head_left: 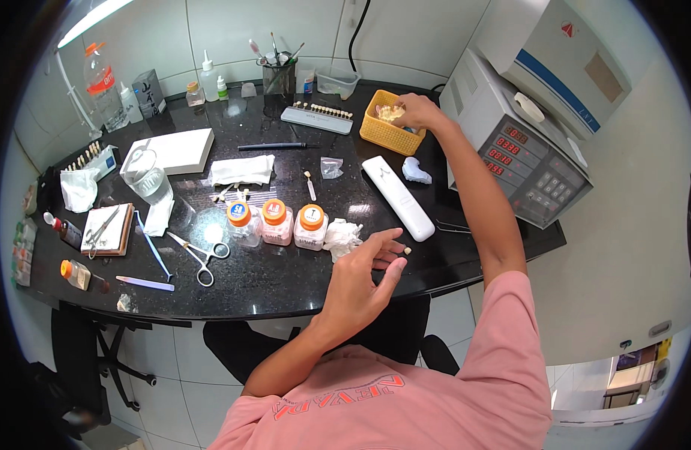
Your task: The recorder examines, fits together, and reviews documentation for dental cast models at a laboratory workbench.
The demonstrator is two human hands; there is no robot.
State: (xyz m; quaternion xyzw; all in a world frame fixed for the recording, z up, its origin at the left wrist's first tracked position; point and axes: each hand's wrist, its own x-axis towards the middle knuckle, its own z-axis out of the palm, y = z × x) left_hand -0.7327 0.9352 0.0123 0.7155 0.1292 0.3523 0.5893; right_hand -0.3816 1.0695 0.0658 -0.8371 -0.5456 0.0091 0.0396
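Observation:
My right hand (419, 112) reaches over the yellow woven basket (390, 139) at the back right. Its fingers are closed on a pale yellow dental model (391, 113) at the basket's rim; the fingertips are partly hidden. Lower down, my left hand (358, 279) hovers over the table's front edge with fingers apart and nothing in them. A small tooth-shaped piece (408, 250) lies on the black counter just beyond its fingertips. Beside that hand are a crumpled white tissue (343, 238) and a long white device (398, 198).
Three orange-capped jars (276, 223) stand mid-counter. To the left lie locking forceps (201, 257), a blue-handled instrument (153, 246) and a glass (146, 178). A tooth shade guide (317, 118) sits at the back. The furnace with red displays (508, 154) fills the right end.

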